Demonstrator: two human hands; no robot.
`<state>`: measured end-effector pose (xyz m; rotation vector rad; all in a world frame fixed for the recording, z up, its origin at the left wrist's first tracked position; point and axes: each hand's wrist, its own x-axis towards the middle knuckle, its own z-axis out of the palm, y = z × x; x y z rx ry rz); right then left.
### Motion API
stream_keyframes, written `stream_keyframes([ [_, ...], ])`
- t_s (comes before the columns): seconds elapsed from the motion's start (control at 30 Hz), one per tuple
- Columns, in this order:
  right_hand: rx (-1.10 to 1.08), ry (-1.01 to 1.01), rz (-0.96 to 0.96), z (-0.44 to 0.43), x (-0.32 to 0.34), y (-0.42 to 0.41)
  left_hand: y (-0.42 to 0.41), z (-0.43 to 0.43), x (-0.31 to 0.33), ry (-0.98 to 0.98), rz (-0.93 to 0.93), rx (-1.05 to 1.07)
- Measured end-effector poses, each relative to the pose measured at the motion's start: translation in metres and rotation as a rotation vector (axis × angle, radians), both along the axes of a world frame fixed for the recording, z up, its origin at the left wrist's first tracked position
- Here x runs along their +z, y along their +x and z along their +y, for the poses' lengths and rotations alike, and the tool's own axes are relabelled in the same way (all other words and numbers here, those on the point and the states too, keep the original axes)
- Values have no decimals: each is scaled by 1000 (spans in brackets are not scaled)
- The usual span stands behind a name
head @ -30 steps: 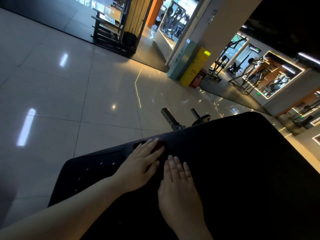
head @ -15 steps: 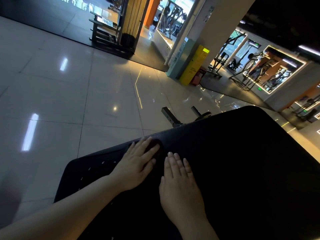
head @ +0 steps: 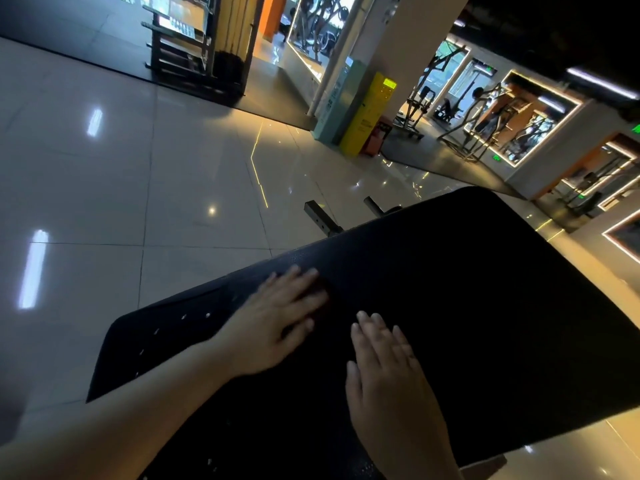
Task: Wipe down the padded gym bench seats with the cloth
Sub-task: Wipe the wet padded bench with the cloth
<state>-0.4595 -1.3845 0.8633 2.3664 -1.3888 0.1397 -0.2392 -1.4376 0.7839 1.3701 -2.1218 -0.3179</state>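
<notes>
Your left hand (head: 277, 323) is flat with straight fingers, pressing the cloth (head: 325, 296) onto the bench pad (head: 485, 289) close to the pad's left edge. The cloth is dark and almost all hidden under the fingers. Only a reddish sliver shows past the fingertips. It's not gripped, just pinned by pressure. Your right hand (head: 388, 372) lies flat on bare pad, just right of the left hand and nearer to you, and holds nothing.

Risks as I read them:
- Cloth slip: nothing curls round it, so a quick stroke or lighter pressure could let your hand slide off and leave it bunched. You'd then be rubbing the pad with skin.
- Edge drop: you're working beside the left edge, and a stroke running off it could push the cloth onto the tile floor (head: 138, 168). It would pick up grit and carry it back onto the pad.
- Missed coverage: with a black pad, a dark cloth and dim light, you can't tell wiped from unwiped. The far right stretch is easy to skip, so run overlapping lanes.
- Right hand in the lane: it sits where a stroke toward the right would pass. Lift it, or you'll wipe around a hand-shaped patch.
</notes>
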Motion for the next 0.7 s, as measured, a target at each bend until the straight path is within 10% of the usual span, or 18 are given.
stream_keyframes([
  [0.13,-14,30,-2,3,-2,1,-21,-32,15,223,111,306],
  [0.37,-12,-19,-57,7,-4,1,-37,25,19,19,189,-145],
  [0.7,-25,49,-22,13,-1,2,-49,20,17,210,149,188],
])
